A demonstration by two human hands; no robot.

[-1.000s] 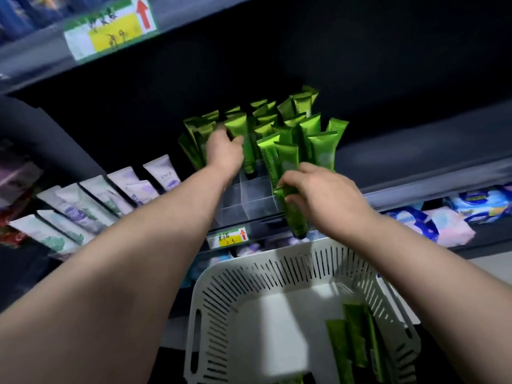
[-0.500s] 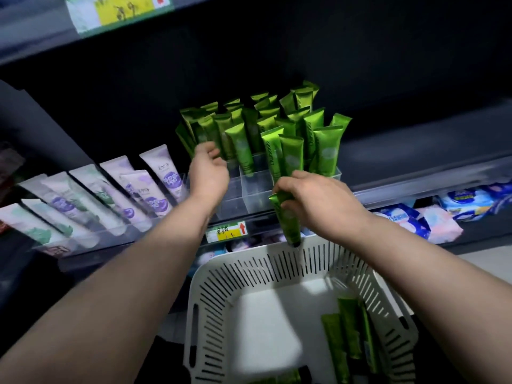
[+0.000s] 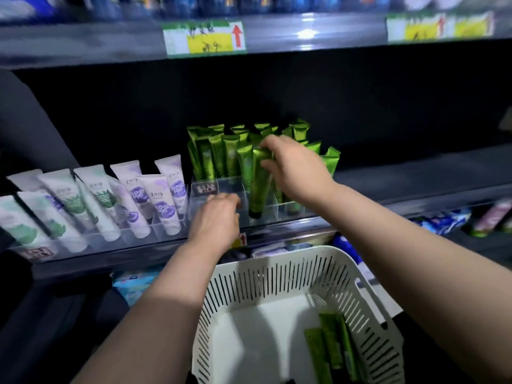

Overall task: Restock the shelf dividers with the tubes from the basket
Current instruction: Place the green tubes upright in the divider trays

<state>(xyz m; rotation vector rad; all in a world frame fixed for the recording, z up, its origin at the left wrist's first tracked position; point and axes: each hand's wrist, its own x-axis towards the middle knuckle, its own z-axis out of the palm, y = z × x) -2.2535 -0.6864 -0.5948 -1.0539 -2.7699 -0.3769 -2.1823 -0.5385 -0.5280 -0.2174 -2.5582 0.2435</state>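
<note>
My right hand [image 3: 296, 170] pinches the crimped top of a green tube [image 3: 259, 187], which stands cap down in a front slot of the clear shelf dividers [image 3: 230, 187]. Behind it, several more green tubes [image 3: 219, 153] stand upright in rows. My left hand [image 3: 216, 220] rests with curled fingers on the front edge of the dividers, holding nothing that I can see. The white slotted basket [image 3: 277, 275] sits below, with a few green tubes [image 3: 331, 347] lying in its right corner.
White tubes with purple and green prints [image 3: 133, 195] lean in a clear tray to the left. The shelf above carries a yellow price label [image 3: 205, 37]. Blue and pink packets [image 3: 443, 220] lie on the lower shelf at right.
My right hand has lifted the green tube from the shelf's front lip up into the divider slot. My left hand has dropped from the tube rows to the divider's front edge.
</note>
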